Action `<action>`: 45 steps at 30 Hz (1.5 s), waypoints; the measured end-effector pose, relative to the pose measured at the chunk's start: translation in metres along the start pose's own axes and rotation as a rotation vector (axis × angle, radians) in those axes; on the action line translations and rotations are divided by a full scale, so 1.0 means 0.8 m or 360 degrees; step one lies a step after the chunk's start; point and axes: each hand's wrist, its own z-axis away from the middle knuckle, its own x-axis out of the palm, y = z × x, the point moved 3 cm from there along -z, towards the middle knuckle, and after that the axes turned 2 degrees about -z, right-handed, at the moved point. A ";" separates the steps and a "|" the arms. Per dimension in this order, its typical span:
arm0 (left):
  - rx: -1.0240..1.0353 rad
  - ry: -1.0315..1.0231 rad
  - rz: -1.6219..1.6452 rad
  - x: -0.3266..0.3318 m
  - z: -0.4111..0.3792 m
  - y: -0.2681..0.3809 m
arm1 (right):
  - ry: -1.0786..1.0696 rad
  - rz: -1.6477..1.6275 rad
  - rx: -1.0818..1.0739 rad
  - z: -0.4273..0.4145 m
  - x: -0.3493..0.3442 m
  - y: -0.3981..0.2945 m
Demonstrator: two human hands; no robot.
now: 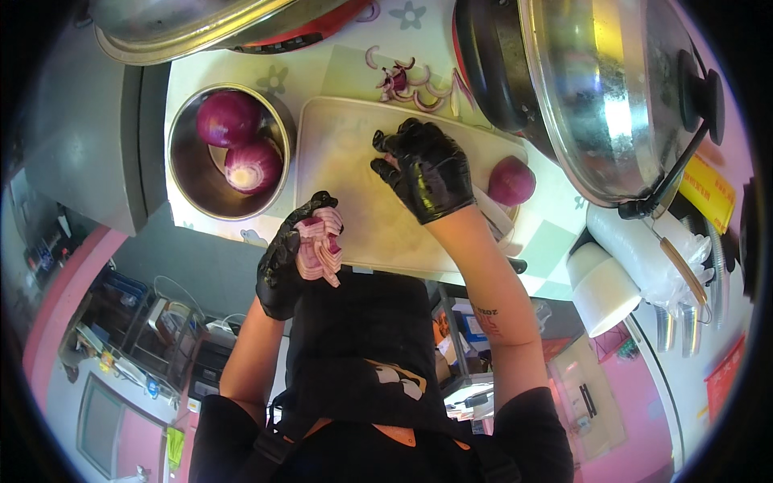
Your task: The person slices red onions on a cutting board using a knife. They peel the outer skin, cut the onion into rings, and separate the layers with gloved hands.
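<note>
My left hand, in a black glove, holds a bunch of sliced red onion off the near left edge of the cutting board. Over the board, my right hand, also gloved in black, has its fingers curled; a bit of something pinkish shows between them, too hidden to name. A red onion sits at the board's right end, beside a knife partly covered by my right wrist. Two more red onions lie in a steel bowl left of the board.
Onion scraps are scattered beyond the board. A large lidded pan stands at the right, and another lidded pan at the far left. White paper cups or bowls and plastic-wrapped items lie at the right.
</note>
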 end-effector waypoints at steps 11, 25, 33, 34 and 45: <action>0.0015 0.0041 -0.0015 0.006 0.005 0.005 | 0.0062 -0.0428 -0.0021 -0.014 0.028 0.023; 0.0006 0.0072 0.0021 0.005 -0.003 0.001 | 0.0719 -0.0569 0.0174 0.008 -0.018 0.055; 0.0009 -0.0004 0.0229 0.018 -0.022 0.000 | 0.0595 -0.0961 0.0299 0.094 -0.014 -0.001; 0.0011 -0.0002 0.0239 0.021 -0.023 -0.001 | 0.0512 -0.0835 0.0253 0.099 -0.011 0.000; 0.0091 -0.0046 0.0159 0.033 -0.035 -0.006 | 0.0574 -0.1025 0.0462 0.070 -0.032 0.007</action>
